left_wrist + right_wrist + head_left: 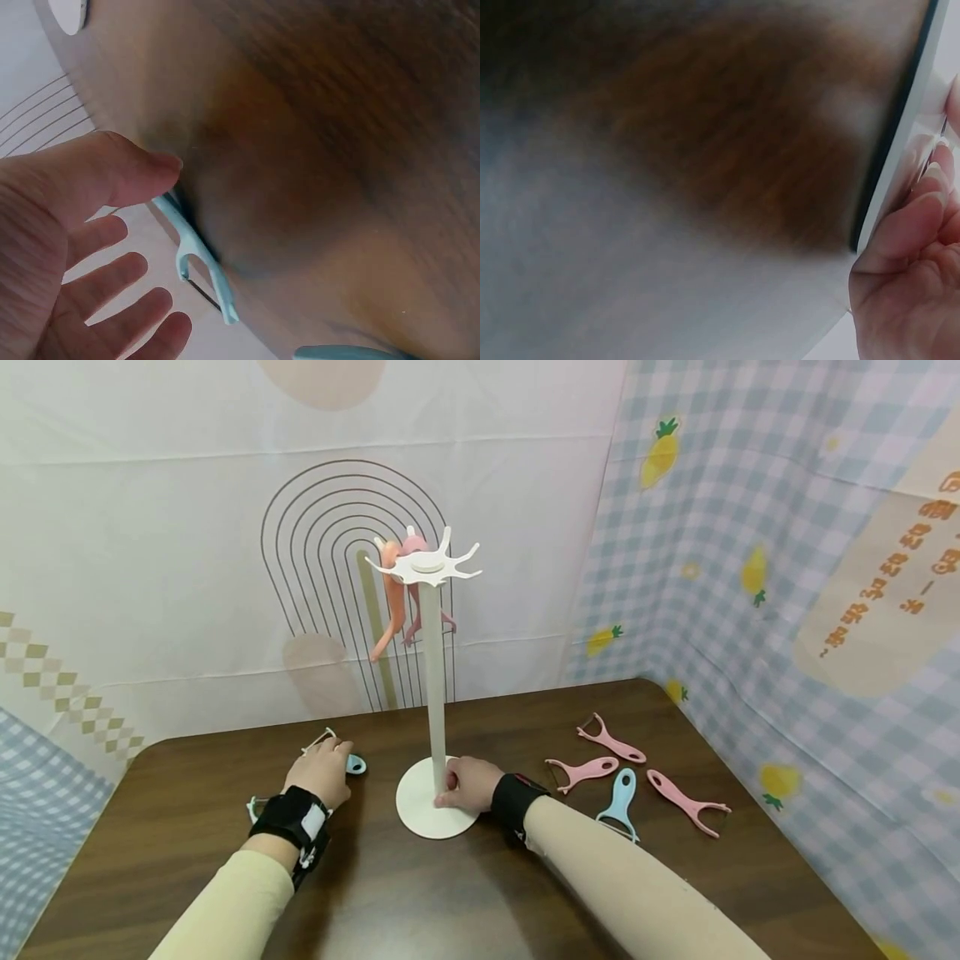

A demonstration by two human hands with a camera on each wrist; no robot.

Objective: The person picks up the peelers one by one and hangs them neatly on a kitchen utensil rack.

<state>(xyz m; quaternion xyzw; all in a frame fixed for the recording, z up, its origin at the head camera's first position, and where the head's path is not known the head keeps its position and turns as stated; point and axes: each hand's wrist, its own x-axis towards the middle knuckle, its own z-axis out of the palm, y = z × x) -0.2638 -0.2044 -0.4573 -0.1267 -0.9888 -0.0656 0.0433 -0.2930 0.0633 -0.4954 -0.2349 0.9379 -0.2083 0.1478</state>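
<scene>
A white stand with a round base and a ring of hooks on top stands on the brown table. My right hand grips the foot of its pole, its fingers curled low over the base. To the left, my left hand is over a light blue peeler, thumb and fingers apart and loosely bent. The handle end of that peeler shows beside the hand in the head view. Another light blue peeler lies partly hidden behind the left wrist.
An orange peeler and a pink peeler hang from the stand's rear hooks. On the right of the table lie pink peelers and one light blue peeler. A patterned cloth rises behind the table.
</scene>
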